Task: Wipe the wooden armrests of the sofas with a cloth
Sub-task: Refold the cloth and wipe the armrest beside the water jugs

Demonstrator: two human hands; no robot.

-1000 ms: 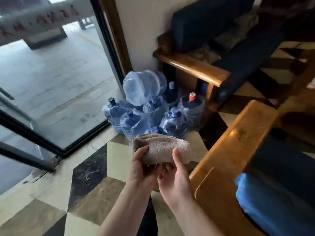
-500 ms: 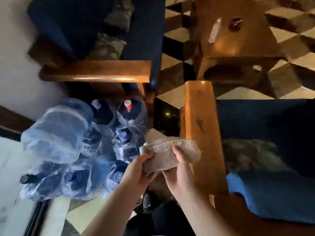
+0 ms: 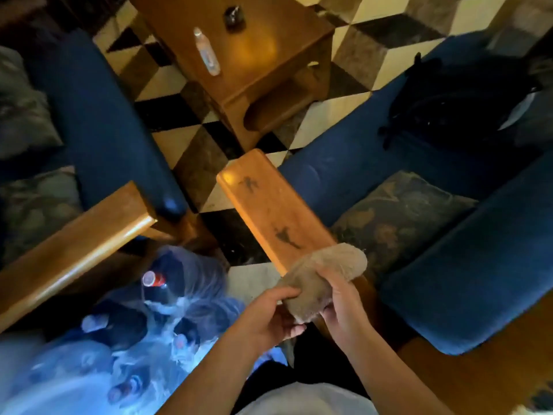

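Observation:
A beige folded cloth (image 3: 326,277) is held by both hands over the near end of a wooden armrest (image 3: 266,211) that runs away from me, beside a blue sofa seat (image 3: 344,163). My left hand (image 3: 269,317) grips the cloth's lower left edge. My right hand (image 3: 344,304) holds it from the right, thumb on top. Dark knot marks show on the armrest's top. A second wooden armrest (image 3: 74,253) of another blue sofa lies at the left, slanting toward me.
Several large water bottles wrapped in plastic (image 3: 143,330) stand on the floor between the two armrests. A wooden side table (image 3: 254,55) with a small clear bottle (image 3: 206,52) stands beyond. A black bag (image 3: 454,100) and patterned cushion (image 3: 398,217) lie on the right sofa.
The view has swung right and down from the glass door to the sofas. Both hands have carried the cloth right, onto the near end of the right armrest.

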